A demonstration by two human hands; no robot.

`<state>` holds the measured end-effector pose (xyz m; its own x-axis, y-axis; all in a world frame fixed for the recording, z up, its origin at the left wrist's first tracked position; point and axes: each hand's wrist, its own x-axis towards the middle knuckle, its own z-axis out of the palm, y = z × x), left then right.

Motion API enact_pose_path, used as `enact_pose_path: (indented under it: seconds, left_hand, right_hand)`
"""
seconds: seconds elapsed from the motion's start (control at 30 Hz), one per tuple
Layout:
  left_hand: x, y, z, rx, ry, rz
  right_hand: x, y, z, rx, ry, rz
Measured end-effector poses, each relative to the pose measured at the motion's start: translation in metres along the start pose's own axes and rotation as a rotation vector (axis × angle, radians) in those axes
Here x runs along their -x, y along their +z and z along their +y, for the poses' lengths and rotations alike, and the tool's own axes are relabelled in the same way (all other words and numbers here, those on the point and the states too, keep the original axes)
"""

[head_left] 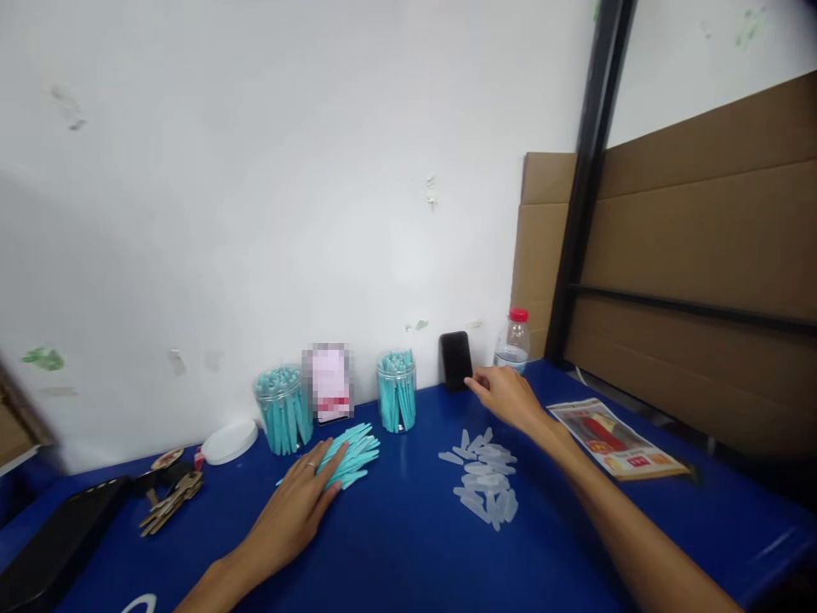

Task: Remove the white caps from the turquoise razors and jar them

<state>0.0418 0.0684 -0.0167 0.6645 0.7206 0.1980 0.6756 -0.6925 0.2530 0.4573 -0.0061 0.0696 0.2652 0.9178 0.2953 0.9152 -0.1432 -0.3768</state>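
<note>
My left hand (299, 498) lies with spread fingers on a pile of teal sticks (357, 455) on the blue table. Raised in front of the black phone (455, 362), my right hand (504, 393) has its fingers curled together; whether anything is between them is too small to tell. Below it lies a loose pile of translucent whitish pieces (486, 481). Two clear jars full of teal sticks, a left one (284, 417) and a right one (397, 396), stand near the wall.
A lit phone (330, 383) leans between the jars. A white lid (230, 442), keys (171, 502) and a black case (64, 541) lie left. A red-capped bottle (512, 345) and a printed packet (616, 438) are right. Cardboard (695, 247) lines the right side.
</note>
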Motion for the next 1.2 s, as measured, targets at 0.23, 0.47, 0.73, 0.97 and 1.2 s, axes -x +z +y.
enact_pose_path:
  seconds: [0.23, 0.47, 0.73, 0.97, 1.2]
  left_hand:
    - [0.040, 0.004, -0.009, -0.046, 0.139, -0.003]
    - [0.054, 0.020, -0.016, -0.047, 0.164, 0.096]
    - [0.053, -0.007, 0.022, 0.043, -0.003, -0.008]
    - [0.054, 0.006, 0.016, 0.107, -0.042, 0.045]
    - [0.059, -0.034, 0.041, -0.025, 0.198, 0.095]
  right_hand:
    - [0.015, 0.011, 0.021, 0.062, 0.083, -0.383]
    - [0.032, 0.030, -0.012, 0.117, 0.014, -0.378]
    - [0.061, 0.053, -0.066, -0.009, -0.269, -0.276]
    - [0.069, 0.054, -0.081, -0.192, -0.404, -0.202]
    - [0.078, 0.034, -0.087, -0.125, -0.486, -0.305]
